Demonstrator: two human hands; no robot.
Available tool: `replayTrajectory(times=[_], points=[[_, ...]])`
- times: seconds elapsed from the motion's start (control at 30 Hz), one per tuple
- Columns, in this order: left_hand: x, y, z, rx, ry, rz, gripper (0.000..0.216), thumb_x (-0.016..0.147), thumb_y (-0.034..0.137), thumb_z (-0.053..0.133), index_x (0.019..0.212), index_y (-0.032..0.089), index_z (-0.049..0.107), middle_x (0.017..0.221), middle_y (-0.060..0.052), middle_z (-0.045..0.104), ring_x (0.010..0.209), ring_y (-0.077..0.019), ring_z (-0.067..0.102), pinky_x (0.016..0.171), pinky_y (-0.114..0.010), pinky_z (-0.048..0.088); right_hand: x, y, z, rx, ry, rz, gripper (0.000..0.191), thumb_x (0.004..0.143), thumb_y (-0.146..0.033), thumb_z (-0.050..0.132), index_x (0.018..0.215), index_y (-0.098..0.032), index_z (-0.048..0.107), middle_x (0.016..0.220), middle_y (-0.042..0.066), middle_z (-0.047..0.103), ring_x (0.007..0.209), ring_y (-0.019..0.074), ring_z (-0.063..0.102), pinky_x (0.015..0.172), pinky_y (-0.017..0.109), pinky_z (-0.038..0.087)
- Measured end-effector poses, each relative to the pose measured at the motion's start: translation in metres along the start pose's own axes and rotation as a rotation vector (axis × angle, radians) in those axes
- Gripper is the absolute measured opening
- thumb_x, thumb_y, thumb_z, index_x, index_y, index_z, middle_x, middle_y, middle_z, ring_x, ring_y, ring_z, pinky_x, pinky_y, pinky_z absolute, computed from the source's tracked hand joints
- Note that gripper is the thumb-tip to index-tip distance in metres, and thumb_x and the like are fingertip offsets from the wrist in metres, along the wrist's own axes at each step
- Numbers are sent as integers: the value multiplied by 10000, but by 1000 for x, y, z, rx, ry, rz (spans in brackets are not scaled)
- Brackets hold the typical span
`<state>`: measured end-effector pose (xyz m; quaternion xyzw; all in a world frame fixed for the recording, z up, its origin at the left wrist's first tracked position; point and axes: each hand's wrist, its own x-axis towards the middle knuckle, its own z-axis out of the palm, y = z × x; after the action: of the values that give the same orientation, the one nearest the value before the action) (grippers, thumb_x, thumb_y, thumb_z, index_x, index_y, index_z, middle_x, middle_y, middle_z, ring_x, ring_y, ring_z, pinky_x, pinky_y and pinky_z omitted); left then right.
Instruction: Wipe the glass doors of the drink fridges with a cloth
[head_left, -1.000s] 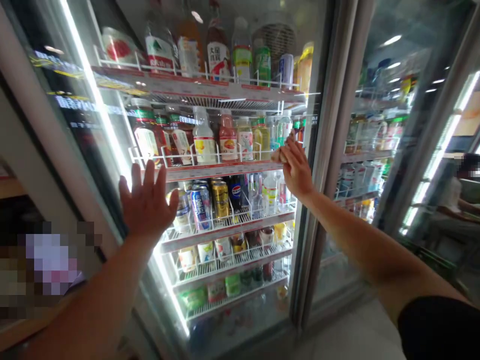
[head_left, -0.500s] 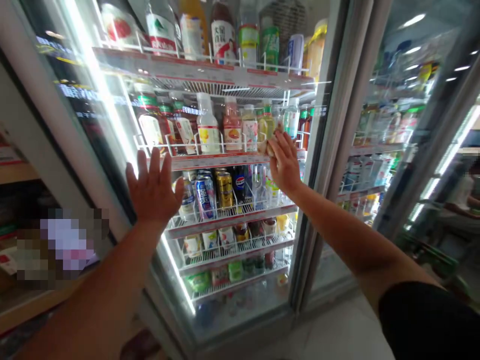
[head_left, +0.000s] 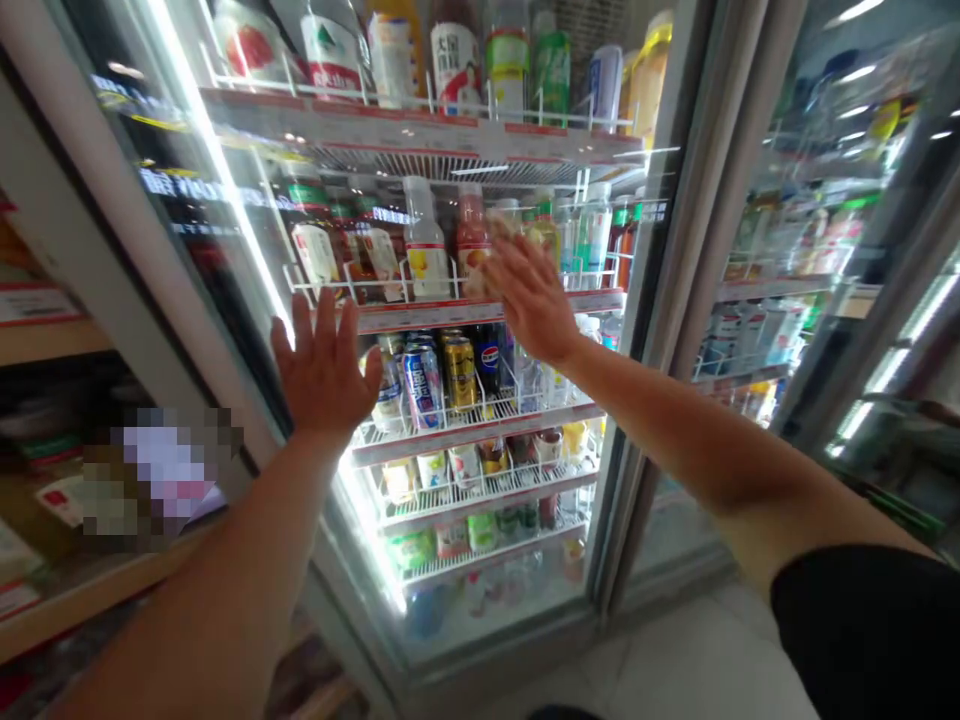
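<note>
My left hand point(head_left: 324, 375) is spread flat at the left part of the glass cooler door point(head_left: 495, 628), its fingers apart and nothing in it. Across the middle of the same door, my right hand point(head_left: 534, 305) lies flat over a pale beige cloth point(head_left: 478, 279), pressing it to the glass. Motion blurs the cloth and fingertips, and the hand covers most of it. Behind the glass near the right hand stand a pink-red drink bottle point(head_left: 471, 215) and a white-capped bottle with a yellow fruit label point(head_left: 424, 235).
Drink cans point(head_left: 459, 372) and cups fill the lower wire shelves. A metal door frame point(head_left: 709, 250) separates this door from another glass-fronted cooler on the right. At the left, a wooden-edged shelf point(head_left: 112, 590) holds packaged goods, partly pixelated. Pale floor point(head_left: 675, 650) shows below.
My right hand has slid left across the glass with the cloth. My left hand keeps its place on the door, while the whole view has shifted slightly.
</note>
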<state>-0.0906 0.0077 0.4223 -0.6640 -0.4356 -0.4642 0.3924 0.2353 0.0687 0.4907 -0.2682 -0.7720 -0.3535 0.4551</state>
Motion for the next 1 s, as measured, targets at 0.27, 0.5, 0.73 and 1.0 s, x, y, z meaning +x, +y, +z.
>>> replayTrajectory(times=[0.27, 0.5, 0.73, 1.0], points=[[2, 4, -4, -60, -48, -95, 731, 981, 456, 549, 1652, 264, 334, 1719, -96, 288, 1629, -320, 78, 1330, -614, -5, 39, 13, 14, 22, 197, 92, 575, 1063, -181, 343, 1633, -255, 330, 1717, 22, 316, 1649, 296, 106, 1328, 635, 113], [3, 4, -5, -42, -66, -101, 700, 1007, 472, 503, 1647, 241, 341, 1728, -87, 264, 1633, -294, 51, 1337, -593, -12, 28, -27, 18, 23, -44, -130, 570, 1059, -184, 352, 1618, -297, 361, 1689, -14, 387, 1645, 231, 151, 1351, 547, 99], [1, 4, -4, -37, -31, -46, 681, 1039, 488, 479, 1632, 178, 353, 1725, -121, 263, 1637, -311, 68, 1316, -638, 17, 34, 17, 10, 36, 188, 156, 535, 1049, -156, 294, 1563, -203, 434, 1700, 42, 360, 1646, 282, 126, 1341, 580, 112], [1, 2, -3, -30, -29, -28, 692, 1047, 500, 460, 1642, 171, 335, 1729, -120, 245, 1638, -311, 62, 1310, -635, 19, -49, -14, -10, 19, -124, -54, 625, 1064, -188, 398, 1647, -396, 302, 1658, -42, 459, 1617, 215, 260, 1365, 517, 201]])
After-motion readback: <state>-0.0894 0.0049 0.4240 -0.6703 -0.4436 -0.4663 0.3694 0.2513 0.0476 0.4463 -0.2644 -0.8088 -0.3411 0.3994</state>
